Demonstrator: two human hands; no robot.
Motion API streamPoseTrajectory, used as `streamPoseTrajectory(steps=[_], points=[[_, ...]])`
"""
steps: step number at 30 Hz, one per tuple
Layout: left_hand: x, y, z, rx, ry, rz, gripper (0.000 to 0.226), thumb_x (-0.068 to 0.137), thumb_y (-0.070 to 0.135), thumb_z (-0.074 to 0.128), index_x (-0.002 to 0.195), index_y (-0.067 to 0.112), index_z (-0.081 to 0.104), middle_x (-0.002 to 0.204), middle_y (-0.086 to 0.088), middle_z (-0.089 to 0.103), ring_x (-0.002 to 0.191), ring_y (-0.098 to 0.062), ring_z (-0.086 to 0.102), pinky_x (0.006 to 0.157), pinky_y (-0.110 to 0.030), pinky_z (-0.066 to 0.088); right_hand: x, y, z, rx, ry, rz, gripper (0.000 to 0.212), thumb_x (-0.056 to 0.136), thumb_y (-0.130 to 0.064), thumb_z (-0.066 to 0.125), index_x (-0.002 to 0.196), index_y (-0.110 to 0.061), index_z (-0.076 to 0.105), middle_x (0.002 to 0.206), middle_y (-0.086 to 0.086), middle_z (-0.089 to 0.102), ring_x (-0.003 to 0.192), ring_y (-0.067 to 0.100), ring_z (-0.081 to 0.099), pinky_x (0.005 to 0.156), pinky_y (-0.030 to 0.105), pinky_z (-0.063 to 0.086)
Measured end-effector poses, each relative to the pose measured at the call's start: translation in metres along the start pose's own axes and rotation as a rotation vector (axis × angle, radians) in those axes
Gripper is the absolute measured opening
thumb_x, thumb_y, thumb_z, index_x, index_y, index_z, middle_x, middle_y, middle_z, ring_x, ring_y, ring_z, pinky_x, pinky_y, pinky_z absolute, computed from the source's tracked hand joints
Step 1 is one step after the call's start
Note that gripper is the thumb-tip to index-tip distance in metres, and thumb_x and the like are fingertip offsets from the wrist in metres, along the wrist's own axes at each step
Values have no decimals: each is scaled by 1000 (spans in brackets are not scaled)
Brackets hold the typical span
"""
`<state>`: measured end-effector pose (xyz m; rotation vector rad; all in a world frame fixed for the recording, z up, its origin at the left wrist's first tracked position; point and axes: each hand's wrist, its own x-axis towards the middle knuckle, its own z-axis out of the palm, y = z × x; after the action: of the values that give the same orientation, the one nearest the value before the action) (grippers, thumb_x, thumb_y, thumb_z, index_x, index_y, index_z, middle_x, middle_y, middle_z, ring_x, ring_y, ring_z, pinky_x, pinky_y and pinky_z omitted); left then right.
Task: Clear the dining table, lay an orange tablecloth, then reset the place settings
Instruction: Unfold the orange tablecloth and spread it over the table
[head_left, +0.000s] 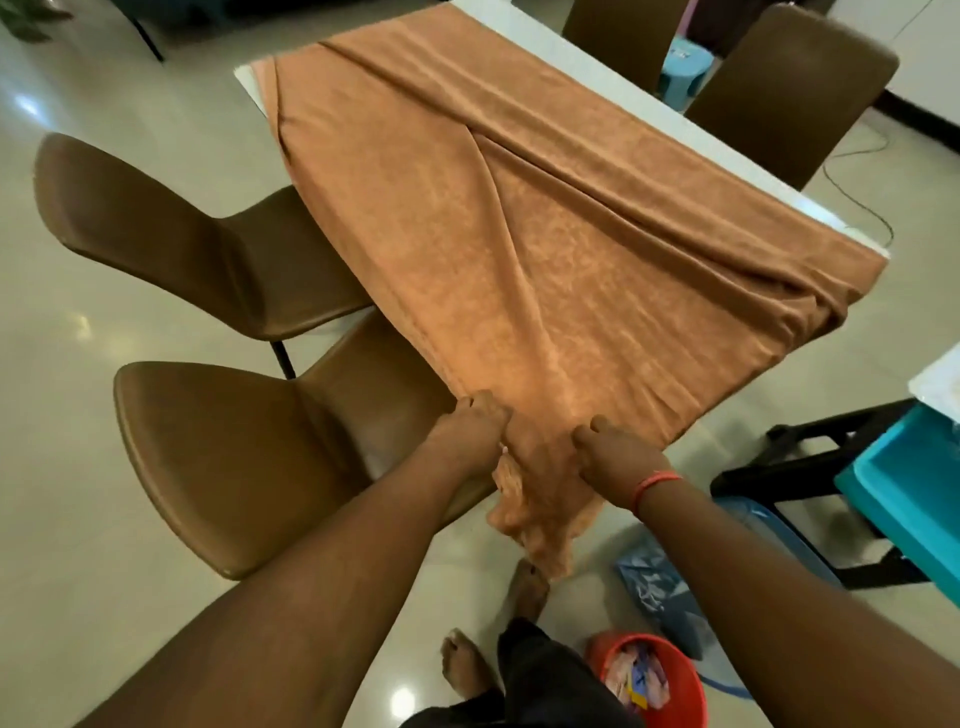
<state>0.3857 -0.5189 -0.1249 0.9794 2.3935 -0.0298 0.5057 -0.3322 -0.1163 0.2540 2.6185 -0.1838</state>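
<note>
A: Where was the cloth?

B: Skewed on the desk, creased, far strip bare. Left hand and right hand both had fingers pinching its near corner.

A: Best move?

B: Probably shift it right and farther across, then smooth.

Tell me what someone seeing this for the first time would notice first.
The orange tablecloth dominates, spread in long folds over the white table, whose far edge is still bare. At the near corner both hands, left hand and right hand, grip the bunched cloth as it hangs toward the floor. Two brown chairs sit to the left, and a red bucket stands on the floor near the feet.
</note>
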Motion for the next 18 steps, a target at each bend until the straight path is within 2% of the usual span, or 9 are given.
streamPoseTrajectory(steps=[2,3,6,9,12,15,18], points=[[8,4,1,19,-39,-23,69,97,35,56,156,25,23,162,-16,11,146,-39,18,109,-58,37,0,1,6,-49,-3,84,54,89,-38,61,135,-19,41,131,11,44,113,36,52,83,41,46],[10,6,4,31,-60,-34,71,98,39,56,157,27,20,164,-16,4,150,-39,10,112,-60,33,-1,0,10,-88,-18,107,57,89,-39,62,137,-19,39,134,11,42,116,37,49,85,42,46],[14,6,15,59,-58,-59,70,98,48,52,157,32,17,167,-12,-4,152,-38,1,115,-63,24,-2,-11,24,-91,29,120,47,91,-18,57,136,-17,41,134,12,42,120,37,45,88,49,51],[12,1,21,97,-33,-89,67,101,49,44,158,33,13,167,-11,-3,152,-37,4,115,-64,22,-6,-16,33,-56,92,106,44,88,-6,56,130,-14,45,131,13,44,116,36,47,85,46,53],[8,-8,16,124,-40,-137,61,103,46,37,158,34,12,168,-12,2,152,-38,9,115,-62,20,-8,-18,39,-30,110,49,41,88,-10,58,127,-13,48,128,12,46,113,34,49,85,43,51],[4,-10,3,160,-22,-168,54,102,46,35,153,30,30,162,-14,22,149,-37,20,115,-61,19,-6,-21,38,59,78,-27,38,92,-23,56,128,-15,50,123,9,48,110,32,52,86,40,49],[1,-4,-10,199,17,-164,49,100,44,41,144,22,45,153,-15,36,143,-36,29,115,-60,21,-7,-12,29,170,107,25,36,96,-27,46,130,-14,50,122,10,51,109,33,54,88,43,50]])
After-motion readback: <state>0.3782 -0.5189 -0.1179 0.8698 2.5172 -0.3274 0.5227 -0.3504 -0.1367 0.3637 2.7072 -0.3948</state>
